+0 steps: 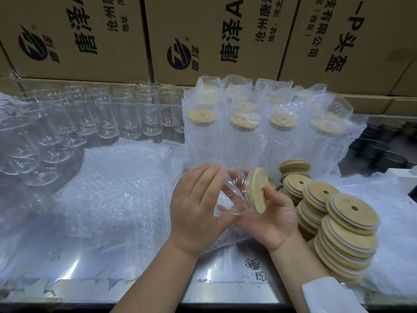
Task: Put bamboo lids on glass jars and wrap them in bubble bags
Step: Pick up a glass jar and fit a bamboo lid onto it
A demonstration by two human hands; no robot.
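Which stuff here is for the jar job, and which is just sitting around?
For the job: held clear glass jar, round bamboo lid against it, stacked bamboo lids, flat bubble bags, empty glass jars, bagged jars.
Just sitting: brown cardboard boxes, dark containers far right.

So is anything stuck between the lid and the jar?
No, nothing visible is. The right hand holds the bamboo lid right at the open mouth of the glass jar, which the left hand holds sideways.

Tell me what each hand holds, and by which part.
The left hand grips a jar round its body, held sideways. The right hand pinches a lid by its rim, at the jar's mouth.
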